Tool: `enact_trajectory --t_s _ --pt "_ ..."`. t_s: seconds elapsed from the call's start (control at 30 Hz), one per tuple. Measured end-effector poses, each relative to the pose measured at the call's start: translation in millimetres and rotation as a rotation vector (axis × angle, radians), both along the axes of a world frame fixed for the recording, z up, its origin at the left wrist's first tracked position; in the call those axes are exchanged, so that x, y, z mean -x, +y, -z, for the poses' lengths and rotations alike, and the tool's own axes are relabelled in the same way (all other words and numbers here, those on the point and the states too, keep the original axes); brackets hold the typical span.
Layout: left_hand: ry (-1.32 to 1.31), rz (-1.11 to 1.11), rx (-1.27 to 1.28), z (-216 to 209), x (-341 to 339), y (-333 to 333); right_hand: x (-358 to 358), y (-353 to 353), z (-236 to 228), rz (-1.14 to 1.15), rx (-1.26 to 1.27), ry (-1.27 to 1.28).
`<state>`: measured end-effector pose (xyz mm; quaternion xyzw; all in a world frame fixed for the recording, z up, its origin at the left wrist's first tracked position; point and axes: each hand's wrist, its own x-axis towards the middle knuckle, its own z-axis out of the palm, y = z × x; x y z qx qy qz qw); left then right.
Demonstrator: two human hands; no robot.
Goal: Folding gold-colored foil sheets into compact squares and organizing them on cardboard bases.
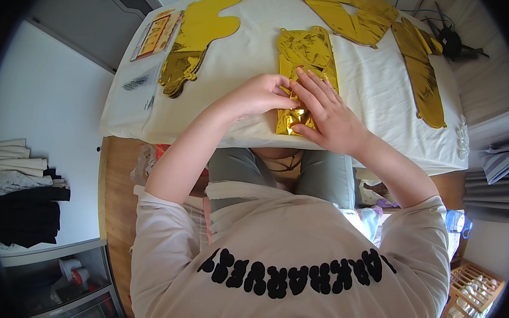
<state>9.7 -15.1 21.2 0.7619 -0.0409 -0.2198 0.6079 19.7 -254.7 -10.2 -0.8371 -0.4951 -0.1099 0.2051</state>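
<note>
the right hand [331, 114] is lying open and flat, fingers extended, across the folded gold foil [305, 45], which is resting along the near edge of the white-clothed bench [246, 56]. the left hand [265, 94] is curling over the folded gold foil's left edge; whether it is pinching it, i cannot tell. left of the folded gold foil, a gold foil stack [210, 25] is lying beside a picture packet [155, 33] and a clear bag [138, 86]. beyond and right of it, a wide gold sheet [362, 24] is spreading; farther right, a long gold piece [421, 76] is lying.
</note>
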Motion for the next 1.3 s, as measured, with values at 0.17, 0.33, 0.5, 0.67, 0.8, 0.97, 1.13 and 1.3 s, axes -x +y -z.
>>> enact_trajectory --t_s 0.17,0.33,0.5,0.67,0.8,0.97,1.13,1.3 --pt "0.001 -0.028 -0.122 -7.6 2.5 -7.8 -0.7 -1.5 0.4 0.008 -0.005 0.034" --pt "-0.011 -0.015 -0.149 8.4 0.8 -2.4 -0.5 0.0 0.6 0.003 0.002 0.044" --pt "-0.25 -0.092 -0.273 5.2 10.4 -5.7 -1.5 -0.7 2.6 0.011 0.1 0.058" --pt "-0.568 -0.091 -0.589 -1.2 25.8 -10.0 -2.3 -1.5 2.7 0.017 0.138 0.082" --pt "-1.139 0.045 -0.766 8.3 48.3 -2.2 -2.5 -0.3 4.0 0.008 0.116 0.033" --pt "-1.27 0.158 -0.82 29.1 73.8 0.4 -2.0 -0.2 4.5 0.028 0.132 0.033" --pt "-1.232 0.199 -0.981 37.8 88.7 2.8 -2.2 0.1 4.7 0.05 0.179 0.091" --pt "-1.123 0.208 -0.986 42.1 96.6 3.4 -2.1 0.8 3.9 0.052 0.189 0.063"
